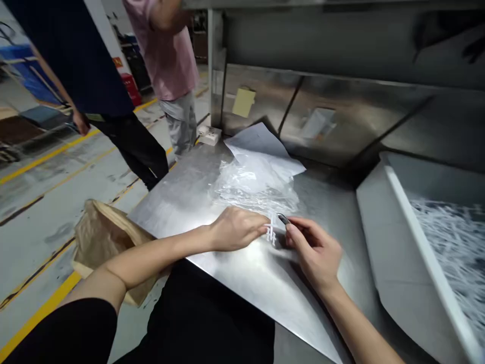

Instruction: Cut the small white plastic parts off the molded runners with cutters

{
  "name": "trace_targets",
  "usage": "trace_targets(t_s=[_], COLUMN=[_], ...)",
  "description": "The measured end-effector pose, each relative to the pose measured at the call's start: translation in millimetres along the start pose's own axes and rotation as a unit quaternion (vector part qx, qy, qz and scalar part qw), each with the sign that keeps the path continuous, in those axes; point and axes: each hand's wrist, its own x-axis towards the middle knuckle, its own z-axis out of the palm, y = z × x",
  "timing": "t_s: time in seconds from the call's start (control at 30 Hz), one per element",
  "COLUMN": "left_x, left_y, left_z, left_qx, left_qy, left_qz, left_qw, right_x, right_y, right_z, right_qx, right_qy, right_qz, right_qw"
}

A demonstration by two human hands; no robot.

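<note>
My left hand (237, 228) rests on the steel table (197, 197) and pinches a small white plastic part (271, 234) at its fingertips. My right hand (316, 248) is close beside it on the right, fingers closed on a thin dark metal tool (283, 219) whose tip points toward the white part. Just behind both hands lies a crumpled clear plastic bag (253, 184) on sheets of white paper (261, 144).
A grey bin (397, 202) full of white plastic pieces (458, 247) stands at the right. A brown paper bag (102, 237) hangs at the table's left edge. Two people (113, 91) stand on the floor at the back left. A small white box (209, 135) sits at the far table corner.
</note>
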Motion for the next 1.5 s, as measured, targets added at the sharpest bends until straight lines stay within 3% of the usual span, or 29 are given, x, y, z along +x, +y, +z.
trace_targets(t_s=[0.13, 0.23, 0.67, 1.1, 1.5], left_x=[-4.3, -7.7, -6.5, -3.5, -3.6], left_y=[-15.4, -21.9, -18.8, -11.8, -4.1], left_z=[21.3, 26.5, 27.4, 29.8, 27.1], left_qx=[0.031, 0.058, 0.115, 0.135, 0.111], left_qy=[0.049, 0.062, 0.092, 0.107, 0.089], left_qz=[0.025, 0.059, 0.094, 0.121, 0.089], left_qw=[0.998, 0.995, 0.985, 0.977, 0.986], right_x=[-3.3, -1.8, -4.7, -7.7, -5.9], right_y=[-7.1, -8.4, -20.0, -20.0, -14.7], right_z=[1.4, -0.1, 0.5, 5.5, 5.8], right_qx=[0.029, 0.043, 0.056, 0.05, 0.079], right_qy=[-0.005, -0.006, -0.066, -0.057, -0.051], right_qz=[0.022, 0.033, 0.028, 0.024, 0.067], right_qw=[0.999, 0.999, 0.996, 0.997, 0.993])
